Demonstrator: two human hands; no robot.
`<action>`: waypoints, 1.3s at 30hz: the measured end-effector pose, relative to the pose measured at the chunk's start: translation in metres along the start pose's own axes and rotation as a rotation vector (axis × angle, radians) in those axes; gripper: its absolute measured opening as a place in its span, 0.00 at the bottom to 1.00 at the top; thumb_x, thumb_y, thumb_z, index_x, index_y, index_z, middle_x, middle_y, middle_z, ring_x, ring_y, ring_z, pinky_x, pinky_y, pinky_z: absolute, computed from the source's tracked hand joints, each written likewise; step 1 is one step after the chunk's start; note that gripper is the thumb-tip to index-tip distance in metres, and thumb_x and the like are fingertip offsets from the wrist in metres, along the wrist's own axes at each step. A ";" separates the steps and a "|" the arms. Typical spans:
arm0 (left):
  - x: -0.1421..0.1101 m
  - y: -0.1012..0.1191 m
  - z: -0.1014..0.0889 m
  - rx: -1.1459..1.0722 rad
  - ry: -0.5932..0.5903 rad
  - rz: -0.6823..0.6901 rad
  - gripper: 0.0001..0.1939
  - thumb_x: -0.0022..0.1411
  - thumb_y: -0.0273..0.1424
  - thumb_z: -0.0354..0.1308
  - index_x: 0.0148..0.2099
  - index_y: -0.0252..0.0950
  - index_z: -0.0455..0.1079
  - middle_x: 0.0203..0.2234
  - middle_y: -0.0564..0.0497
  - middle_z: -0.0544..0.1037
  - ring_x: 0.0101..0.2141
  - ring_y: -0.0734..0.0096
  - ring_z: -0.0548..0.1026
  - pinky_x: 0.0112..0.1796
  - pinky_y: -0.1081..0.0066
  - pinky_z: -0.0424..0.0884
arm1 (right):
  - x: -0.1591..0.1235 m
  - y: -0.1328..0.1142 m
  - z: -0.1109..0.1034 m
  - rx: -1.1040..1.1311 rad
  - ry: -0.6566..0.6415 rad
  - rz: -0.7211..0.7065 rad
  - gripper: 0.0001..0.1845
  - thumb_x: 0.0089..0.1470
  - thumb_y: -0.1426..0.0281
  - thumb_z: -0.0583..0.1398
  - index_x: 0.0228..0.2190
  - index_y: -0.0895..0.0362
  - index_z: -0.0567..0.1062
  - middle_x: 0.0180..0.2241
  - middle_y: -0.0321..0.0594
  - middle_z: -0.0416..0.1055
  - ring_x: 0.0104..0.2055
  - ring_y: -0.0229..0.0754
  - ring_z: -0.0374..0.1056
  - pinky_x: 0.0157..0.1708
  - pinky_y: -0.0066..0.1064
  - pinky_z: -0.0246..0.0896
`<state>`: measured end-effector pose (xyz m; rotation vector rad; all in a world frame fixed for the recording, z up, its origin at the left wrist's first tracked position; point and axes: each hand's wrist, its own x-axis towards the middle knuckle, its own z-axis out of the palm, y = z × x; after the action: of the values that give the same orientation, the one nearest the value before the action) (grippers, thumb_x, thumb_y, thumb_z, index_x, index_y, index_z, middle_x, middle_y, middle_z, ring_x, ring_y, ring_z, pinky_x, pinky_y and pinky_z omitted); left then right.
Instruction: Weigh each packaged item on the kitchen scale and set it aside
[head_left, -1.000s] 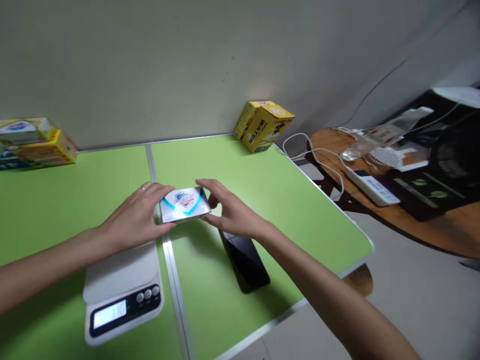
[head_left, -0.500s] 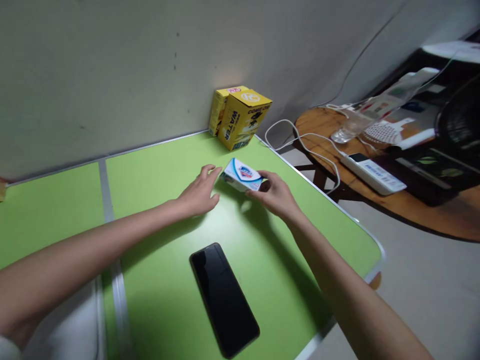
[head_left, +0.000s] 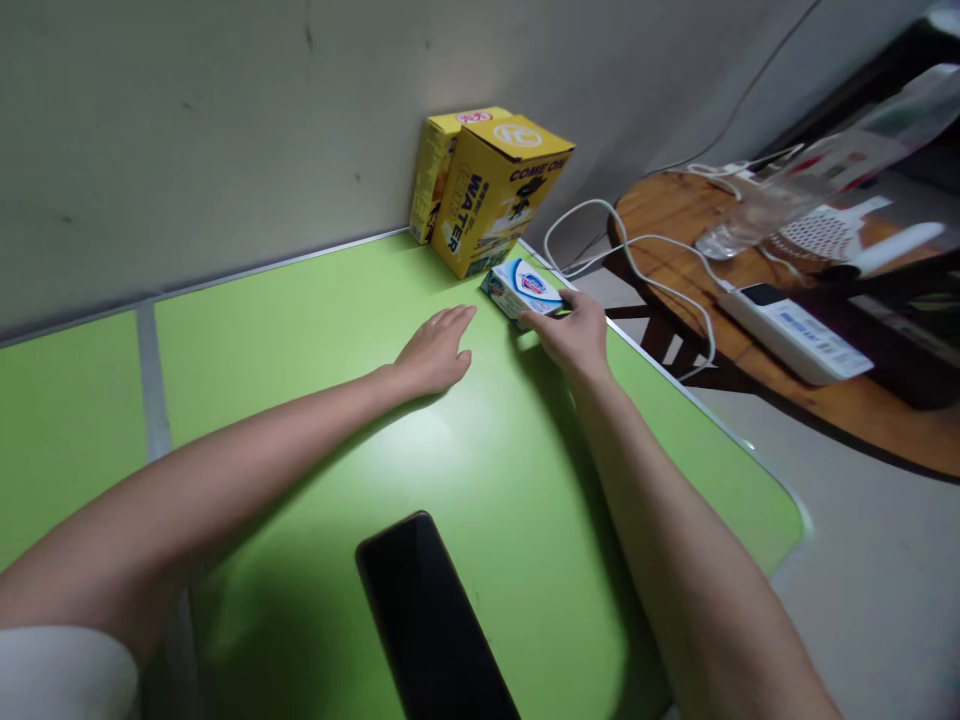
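Observation:
A small white and blue soap box (head_left: 526, 286) is gripped at its right end by my right hand (head_left: 574, 332), thumb in front and fingers behind. It is close to the table's right edge, just in front of a yellow box (head_left: 499, 200) with "WATER" printed on it. My left hand (head_left: 437, 352) is to the left of the soap box, apart from it, palm down with fingers stretched out over the green table (head_left: 322, 320). Nearer to me lies a black smartphone (head_left: 435, 620), screen up, cut off by the bottom of the view.
Behind the first yellow box a second yellow box (head_left: 425, 185) leans by the wall. To the right, a round wooden table (head_left: 664, 215) carries a white power strip (head_left: 801, 335), a clear plastic bottle (head_left: 727, 235) and white cables (head_left: 626, 240). A metal seam (head_left: 154, 380) crosses the green table.
My right hand has moved the soap box away from me and to the right, closer to the yellow boxes. My left hand has come forward and flattened. The view has shifted.

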<state>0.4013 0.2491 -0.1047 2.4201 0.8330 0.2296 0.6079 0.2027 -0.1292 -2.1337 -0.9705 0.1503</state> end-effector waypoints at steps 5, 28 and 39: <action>-0.002 -0.002 0.006 0.091 -0.015 0.042 0.30 0.65 0.28 0.46 0.68 0.27 0.51 0.67 0.40 0.56 0.67 0.58 0.50 0.66 0.58 0.47 | 0.013 0.003 0.015 -0.005 0.024 -0.055 0.35 0.39 0.59 0.64 0.49 0.61 0.71 0.47 0.51 0.69 0.51 0.56 0.65 0.56 0.52 0.58; -0.090 -0.010 -0.034 -0.104 -0.087 -0.103 0.31 0.61 0.23 0.52 0.66 0.21 0.55 0.64 0.34 0.62 0.63 0.58 0.62 0.63 0.66 0.57 | -0.119 -0.058 -0.011 0.178 -0.182 -0.206 0.15 0.48 0.64 0.55 0.35 0.58 0.74 0.34 0.46 0.73 0.35 0.47 0.69 0.42 0.44 0.67; -0.289 -0.053 -0.133 -0.189 0.251 -0.255 0.14 0.61 0.20 0.45 0.46 0.34 0.66 0.45 0.44 0.73 0.43 0.65 0.73 0.45 0.64 0.73 | -0.250 -0.251 0.041 0.332 -0.783 -0.786 0.11 0.54 0.59 0.59 0.28 0.54 0.72 0.27 0.40 0.69 0.27 0.42 0.66 0.27 0.35 0.66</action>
<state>0.1013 0.1679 -0.0187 2.1118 1.1647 0.4959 0.2676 0.1597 -0.0325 -1.2458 -1.9925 0.7199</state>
